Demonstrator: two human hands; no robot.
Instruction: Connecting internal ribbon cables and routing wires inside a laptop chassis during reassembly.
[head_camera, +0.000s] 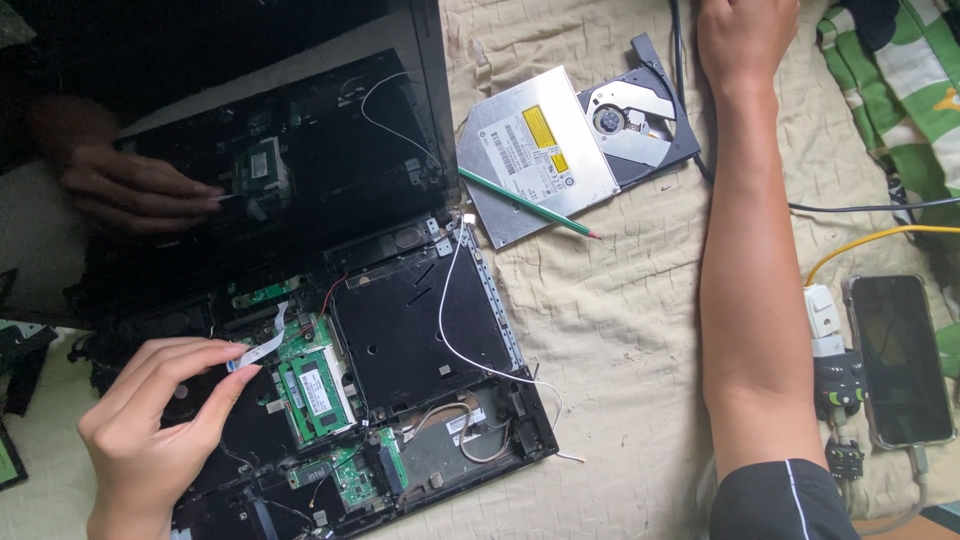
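Note:
An opened black laptop (420, 330) lies on a beige cloth with its green circuit boards and memory module (315, 390) exposed. My left hand (150, 420) pinches the end of a white flat ribbon cable (262, 343) between thumb and forefinger, just above the boards. My right arm stretches up the right side. My right hand (745, 35) rests at the top edge of the view beside a black cable, with its fingers cut off by the frame. The glossy dark screen (300, 150) mirrors a hand and the boards.
A removed silver optical drive (535, 150) with its tray open lies right of the screen, and a green pencil (525, 202) rests across it. A phone (898, 360), a white plug, yellow and black cables sit at the right. A green striped cloth (900, 70) lies top right.

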